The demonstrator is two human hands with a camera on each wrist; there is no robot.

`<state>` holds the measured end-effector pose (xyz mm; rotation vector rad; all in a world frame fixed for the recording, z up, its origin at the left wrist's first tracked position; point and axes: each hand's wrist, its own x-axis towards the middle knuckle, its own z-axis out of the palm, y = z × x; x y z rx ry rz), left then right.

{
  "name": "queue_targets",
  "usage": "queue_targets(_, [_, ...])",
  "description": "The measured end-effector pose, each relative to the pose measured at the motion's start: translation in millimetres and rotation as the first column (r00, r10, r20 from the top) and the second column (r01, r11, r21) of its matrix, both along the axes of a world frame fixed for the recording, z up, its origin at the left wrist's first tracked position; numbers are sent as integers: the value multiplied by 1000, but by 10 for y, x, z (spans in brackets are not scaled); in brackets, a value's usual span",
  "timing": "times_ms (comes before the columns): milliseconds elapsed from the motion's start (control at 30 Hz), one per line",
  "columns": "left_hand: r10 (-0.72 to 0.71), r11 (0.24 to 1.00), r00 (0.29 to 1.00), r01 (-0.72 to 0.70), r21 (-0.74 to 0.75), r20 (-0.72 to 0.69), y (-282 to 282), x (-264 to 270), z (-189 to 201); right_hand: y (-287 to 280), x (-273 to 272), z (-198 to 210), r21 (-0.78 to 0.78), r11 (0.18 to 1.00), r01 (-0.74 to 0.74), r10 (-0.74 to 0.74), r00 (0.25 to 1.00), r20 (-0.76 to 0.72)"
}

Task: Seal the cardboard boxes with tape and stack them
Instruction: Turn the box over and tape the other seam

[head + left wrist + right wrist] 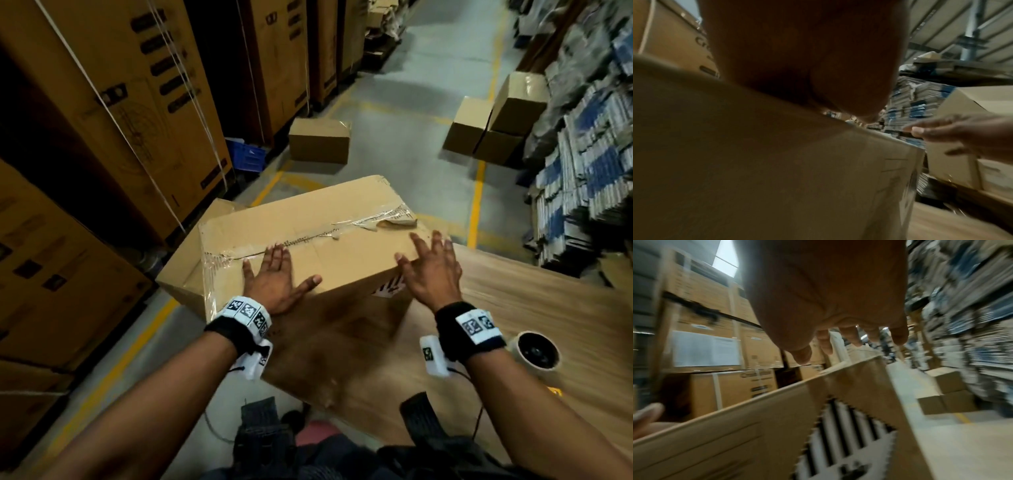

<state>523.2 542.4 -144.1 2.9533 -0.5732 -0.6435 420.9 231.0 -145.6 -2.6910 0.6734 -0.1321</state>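
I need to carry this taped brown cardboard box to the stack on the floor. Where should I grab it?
Take the taped brown cardboard box by its two short ends, one hand from each side, low near the bottom edges. It is wide and overhangs the wooden table, and the wrinkled tape on top gives no hold. The left hand now lies flat on top.

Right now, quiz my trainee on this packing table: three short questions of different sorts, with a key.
1. True or false: the left hand lies flat on top of the taped cardboard box.
2. Where is the tape roll? A) in the right hand; B) on the wooden table by the right wrist; C) on the floor.
3. Fill in: at the box's right end, the clear tape over the seam looks ____.

Key: 1 true; 2 B; 3 wrinkled and torn.
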Motion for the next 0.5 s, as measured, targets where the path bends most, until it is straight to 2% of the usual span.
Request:
queue_targets(100, [70,998,996,-70,-1,56,-176,-13,-60,-365,55,-151,117,993,11,-2,997,-77])
queue_targets(200, [70,998,994,-70,-1,89,-190,-28,-107,-421,-10,-242,177,984,-14,16,1000,-11])
queue_targets(300, [24,1000,996,-24,-9,84,-124,53,-103,-326,-136,-159,53,999,12,-14,999,34])
queue_targets(400, [-7,1000,998,6,6,70,-78,244,-80,-167,-336,-19,-107,994,-14,12,1000,-19])
queue_targets(500, [-15,1000,998,14,7,55,-220,289,-51,83,-593,121,-178,981,-78,68,996,-64])
